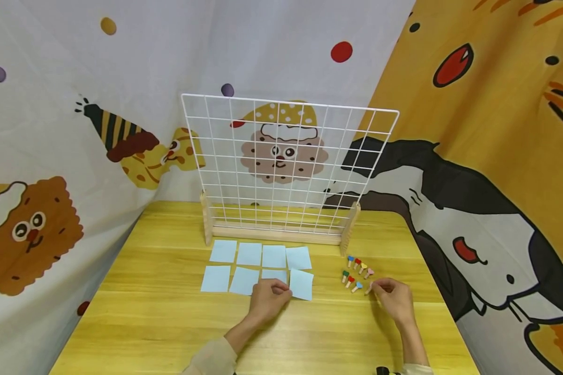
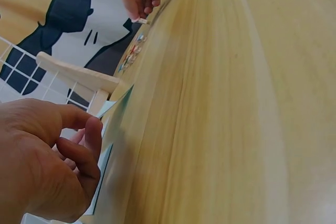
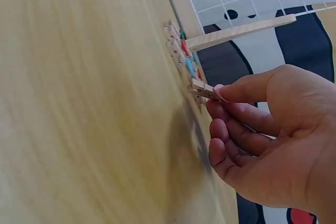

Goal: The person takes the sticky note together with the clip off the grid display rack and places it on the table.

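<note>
My left hand (image 1: 268, 302) pinches the left edge of a light blue paper square (image 1: 302, 285), the front right one of two rows. In the left wrist view that paper (image 2: 116, 101) tilts up from the table between thumb and finger. My right hand (image 1: 395, 298) pinches a small wooden clothespin (image 3: 203, 89) by one end, just right of the other clips. Several mini clothespins with coloured heart tops, such as a green one (image 1: 345, 274) and a yellow one (image 1: 363, 267), lie in two short rows. The held clip's top is hidden by my fingers.
Behind the papers stands a white wire grid (image 1: 286, 166) in a wooden base (image 1: 277, 234) with two upright feet. More light blue squares (image 1: 222, 251) lie in front of it. A printed cloth (image 1: 159, 62) hangs behind the wooden table (image 1: 169, 323).
</note>
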Available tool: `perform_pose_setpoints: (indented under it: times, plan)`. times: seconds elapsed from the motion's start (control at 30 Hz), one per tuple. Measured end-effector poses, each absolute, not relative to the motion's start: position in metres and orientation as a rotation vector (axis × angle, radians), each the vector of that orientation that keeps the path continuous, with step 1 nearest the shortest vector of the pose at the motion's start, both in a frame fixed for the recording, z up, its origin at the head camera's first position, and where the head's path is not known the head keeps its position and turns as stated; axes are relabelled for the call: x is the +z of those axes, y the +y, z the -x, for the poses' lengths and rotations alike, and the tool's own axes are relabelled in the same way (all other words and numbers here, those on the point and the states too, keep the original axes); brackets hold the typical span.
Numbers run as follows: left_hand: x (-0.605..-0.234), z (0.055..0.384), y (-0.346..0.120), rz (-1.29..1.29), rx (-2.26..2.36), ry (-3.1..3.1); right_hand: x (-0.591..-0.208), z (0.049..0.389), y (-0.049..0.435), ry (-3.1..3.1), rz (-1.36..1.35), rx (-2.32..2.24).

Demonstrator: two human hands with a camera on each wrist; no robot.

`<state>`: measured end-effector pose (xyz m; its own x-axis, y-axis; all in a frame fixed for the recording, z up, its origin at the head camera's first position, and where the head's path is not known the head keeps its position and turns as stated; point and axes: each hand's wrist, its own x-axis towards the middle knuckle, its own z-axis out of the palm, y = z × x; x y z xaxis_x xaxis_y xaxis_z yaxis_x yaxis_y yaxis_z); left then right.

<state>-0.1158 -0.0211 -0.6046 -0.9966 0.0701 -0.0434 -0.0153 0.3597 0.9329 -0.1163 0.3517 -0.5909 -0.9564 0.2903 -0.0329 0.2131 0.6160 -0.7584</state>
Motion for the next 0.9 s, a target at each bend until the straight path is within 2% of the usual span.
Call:
perform_pose_setpoints:
  times: [0.9]
  plan:
    - [-0.614, 0.109, -0.008, 0.124, 1.901, 2.430, -0.599, 0.112, 0.349, -2.761, 0.457, 1.276]
